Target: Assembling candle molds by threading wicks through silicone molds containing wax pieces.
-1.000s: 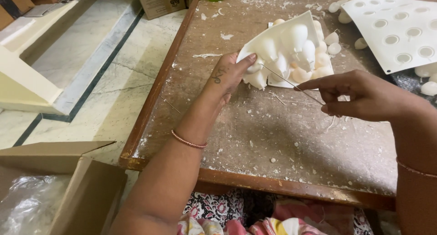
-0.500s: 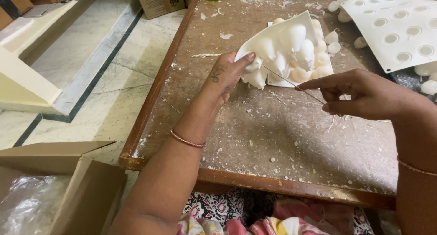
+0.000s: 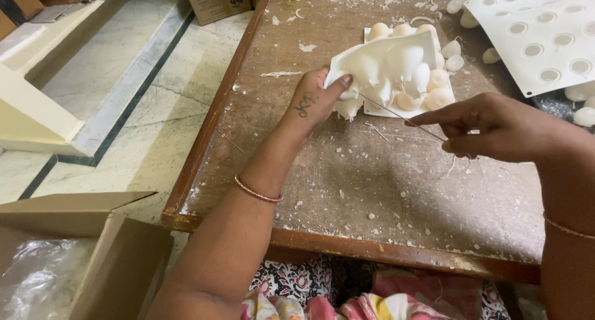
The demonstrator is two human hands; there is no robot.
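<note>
Both hands work near the middle of the wooden table (image 3: 372, 190): the right hand (image 3: 496, 124) pinches a thin wick (image 3: 396, 115), and since a moment ago it has drawn a little further from the mould, so the wick looks more stretched. The left hand (image 3: 319, 97) grips the bent white silicone mould (image 3: 390, 66). Farther, toward the far right corner, lies a flat white mould tray (image 3: 539, 35).

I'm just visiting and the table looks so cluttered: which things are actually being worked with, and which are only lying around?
In use:
- left hand holding the white flexible mould
- right hand pinching a thin wick string that runs to the mould

Lying about:
- flat white tray with round holes
- loose white wax pieces
- cardboard box on the floor
- wax crumbs on the wooden table
</note>
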